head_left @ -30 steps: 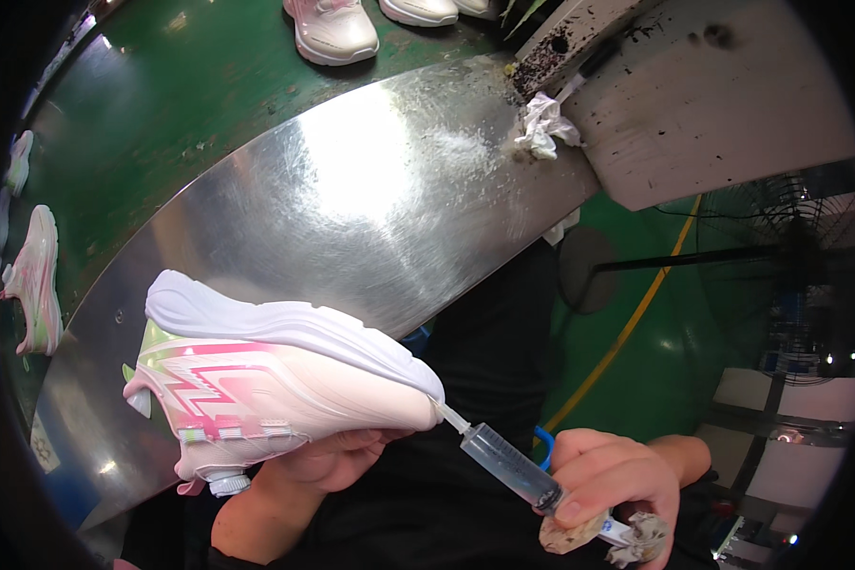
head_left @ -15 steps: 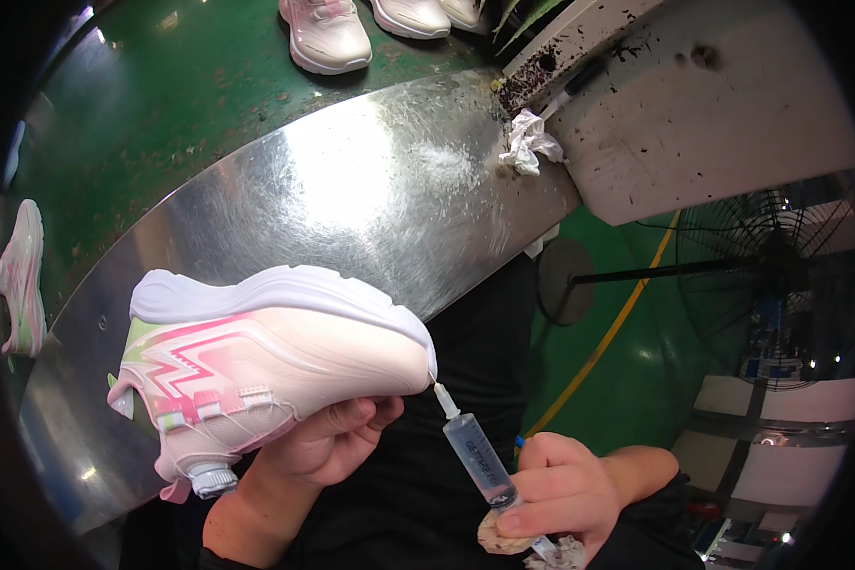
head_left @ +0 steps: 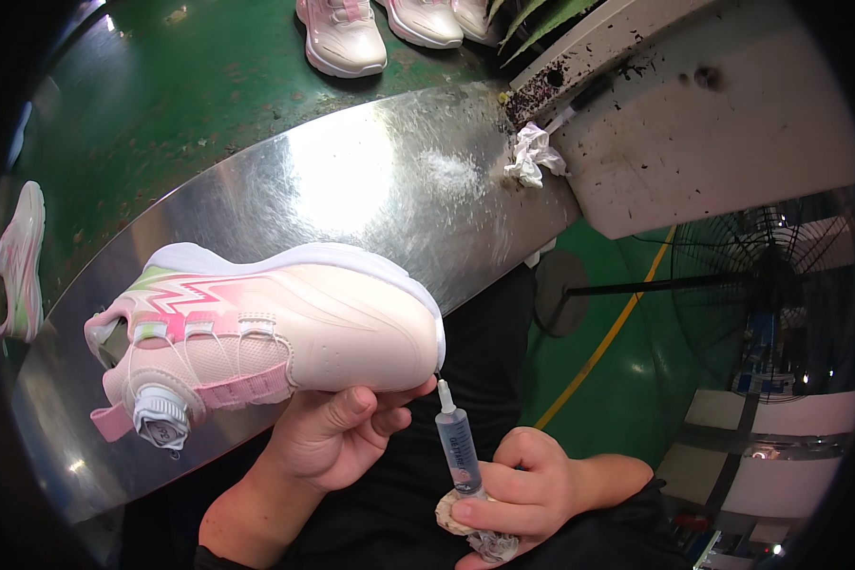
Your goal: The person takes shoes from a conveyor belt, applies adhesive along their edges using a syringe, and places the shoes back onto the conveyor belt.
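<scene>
A pale pink sneaker (head_left: pixel 337 318) with a white sole and a dial closure lies tipped on its side in the air, its toe toward the right. Under the toe, my left hand (head_left: pixel 328 442) supports it, thumb and fingers against the upper. My right hand (head_left: pixel 527 489) is closed around the lower end of a clear syringe (head_left: pixel 459 451), which points upward. The thin needle reaches the sole's edge at the toe; whether its tip touches or enters is too small to tell. Beige and whitish wrapping (head_left: pixel 451 513) surrounds the syringe where my right fingers grip.
A shiny metal plate (head_left: pixel 247 204) lies beyond the sneaker, on a green surface (head_left: pixel 180 104). More sneakers (head_left: pixel 342 43) stand at the back, and another (head_left: pixel 21 261) at far left. Crumpled tissue (head_left: pixel 536 157) rests beside a stained pale panel (head_left: pixel 712 123). A black fan (head_left: pixel 774 266) stands at right.
The sneaker has rolled so that more of its upper and its dial face me. My right hand and the syringe have shifted left, and the syringe is more upright, its needle still at the toe.
</scene>
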Motion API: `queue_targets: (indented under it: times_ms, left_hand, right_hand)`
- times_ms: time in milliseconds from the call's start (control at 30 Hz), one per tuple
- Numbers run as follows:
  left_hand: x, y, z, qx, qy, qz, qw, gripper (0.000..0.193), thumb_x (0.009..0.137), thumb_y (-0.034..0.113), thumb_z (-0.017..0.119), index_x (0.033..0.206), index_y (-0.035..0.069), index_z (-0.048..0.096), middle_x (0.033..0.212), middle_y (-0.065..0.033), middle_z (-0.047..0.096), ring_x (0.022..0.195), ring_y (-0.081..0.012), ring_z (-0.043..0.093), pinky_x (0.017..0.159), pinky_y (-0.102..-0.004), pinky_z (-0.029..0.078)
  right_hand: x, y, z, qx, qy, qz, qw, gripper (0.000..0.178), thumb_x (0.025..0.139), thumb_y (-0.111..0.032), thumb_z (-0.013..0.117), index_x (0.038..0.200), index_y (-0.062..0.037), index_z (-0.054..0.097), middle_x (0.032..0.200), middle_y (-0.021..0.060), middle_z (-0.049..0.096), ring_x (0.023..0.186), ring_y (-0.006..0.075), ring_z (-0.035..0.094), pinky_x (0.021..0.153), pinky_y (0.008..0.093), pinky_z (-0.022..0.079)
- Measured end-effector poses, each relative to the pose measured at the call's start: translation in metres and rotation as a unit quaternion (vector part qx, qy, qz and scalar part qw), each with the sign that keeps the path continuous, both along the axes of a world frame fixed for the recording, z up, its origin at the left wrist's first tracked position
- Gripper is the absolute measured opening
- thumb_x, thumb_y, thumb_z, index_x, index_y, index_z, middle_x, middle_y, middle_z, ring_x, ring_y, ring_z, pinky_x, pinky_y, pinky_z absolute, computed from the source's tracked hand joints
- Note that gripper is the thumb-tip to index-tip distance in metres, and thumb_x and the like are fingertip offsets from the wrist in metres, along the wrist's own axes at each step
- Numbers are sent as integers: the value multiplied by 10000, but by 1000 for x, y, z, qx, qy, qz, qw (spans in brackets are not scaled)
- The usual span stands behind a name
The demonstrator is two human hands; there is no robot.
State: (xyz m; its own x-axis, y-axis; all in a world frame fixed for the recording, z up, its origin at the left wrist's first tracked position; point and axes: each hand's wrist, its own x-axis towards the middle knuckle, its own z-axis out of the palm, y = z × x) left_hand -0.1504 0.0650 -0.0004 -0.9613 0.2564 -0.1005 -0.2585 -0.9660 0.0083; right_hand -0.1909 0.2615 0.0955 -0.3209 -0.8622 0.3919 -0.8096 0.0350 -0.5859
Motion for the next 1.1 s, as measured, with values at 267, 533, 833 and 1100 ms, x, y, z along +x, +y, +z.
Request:
queue_targets:
  times_ms: [267,533,833,1100]
  left_hand:
    - [2,-1,2,-10,-12,3,1000,424,896,92,600,1298,56,470,1232,-152,568,1150,-298,563,839,-311,568]
    - [1,2,3,-31,-34,-6,999,425,885,119,625,1282,69,481,1203,-142,583,1132,-276,577,813,-292,568]
    - [0,0,5,-34,-53,1,998,418,885,110,625,1275,56,484,1205,-146,579,1127,-275,580,820,-298,563]
    - [23,-15,-5,5,20,-40,999,386,863,28,615,1238,40,527,1177,-138,599,1106,-291,581,904,-401,505]
  right_hand:
    - [3,1,-8,-4,35,-3,999,551,774,-472,668,1062,-6,605,871,137,632,527,190,445,493,315,330]
    - [12,6,-20,8,5,-51,999,579,672,-471,775,1100,-113,618,915,52,602,637,160,391,499,256,305]
    - [12,4,-19,36,7,-46,998,627,662,-507,775,1105,-102,591,885,40,592,634,163,396,544,270,333]
    - [15,22,-27,-74,68,-123,987,878,599,-535,818,1225,-79,404,946,96,532,795,205,462,698,326,415]
